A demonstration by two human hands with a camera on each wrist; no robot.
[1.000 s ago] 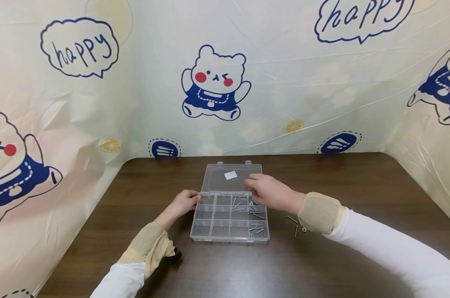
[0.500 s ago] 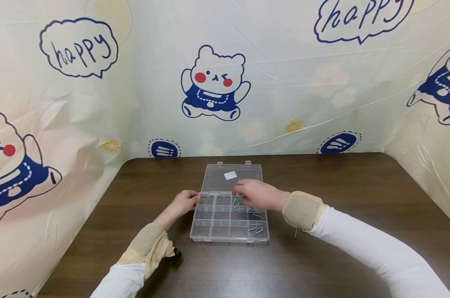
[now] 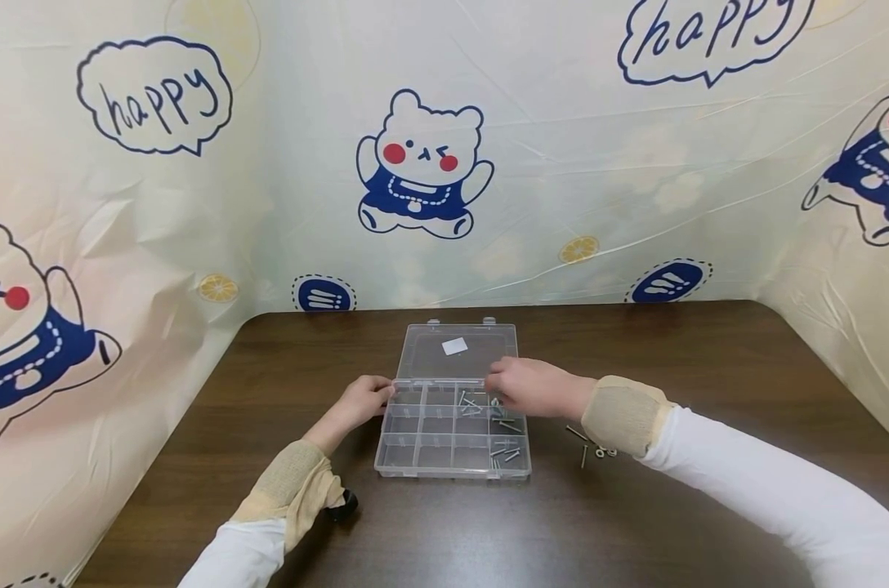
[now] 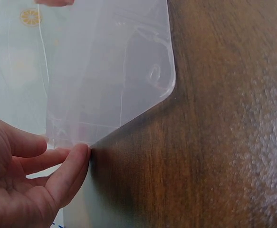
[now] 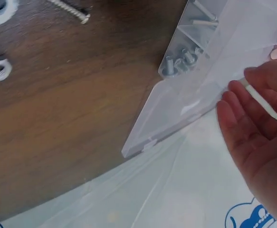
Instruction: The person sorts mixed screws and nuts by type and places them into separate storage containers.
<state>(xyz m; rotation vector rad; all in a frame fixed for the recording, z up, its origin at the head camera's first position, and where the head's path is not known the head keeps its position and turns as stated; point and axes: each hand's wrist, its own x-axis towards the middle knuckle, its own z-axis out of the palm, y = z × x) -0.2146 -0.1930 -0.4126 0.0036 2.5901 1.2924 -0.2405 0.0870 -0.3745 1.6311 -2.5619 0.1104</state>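
- Overall, a pale green plastic backdrop printed with blue-and-white bears (image 3: 290, 180) spreads behind everything.
- Next comes a dark brown wood-grain table (image 3: 672, 351), meeting the backdrop at its far edge.
- White sleeves (image 3: 753, 490) reach in from both sides, each ending in a beige knitted wristband (image 3: 624, 416).
- On the middle of the table lies a clear plastic compartment box (image 3: 435, 453), four columns by three rows, its lid (image 3: 422, 351) folded back away from the person and bearing a small white label (image 3: 455, 346).
- The person's left hand (image 3: 364, 398) pinches the box near its far left corner, thumb and fingers on the plastic.
- The right hand (image 3: 529, 384), well apart from the left, is above the far right compartment; thumb and fingers pinch a slim pale rod-like piece (image 5: 264, 103), too blurred to identify.
- Silver metal screws (image 3: 468, 404) lie in the far compartment of the third column and in the right column.
- Two loose silver screws (image 3: 584, 456) rest on the table right of the box.
- Smallest, two silver metal rings (image 3: 600, 452) sit beside them.
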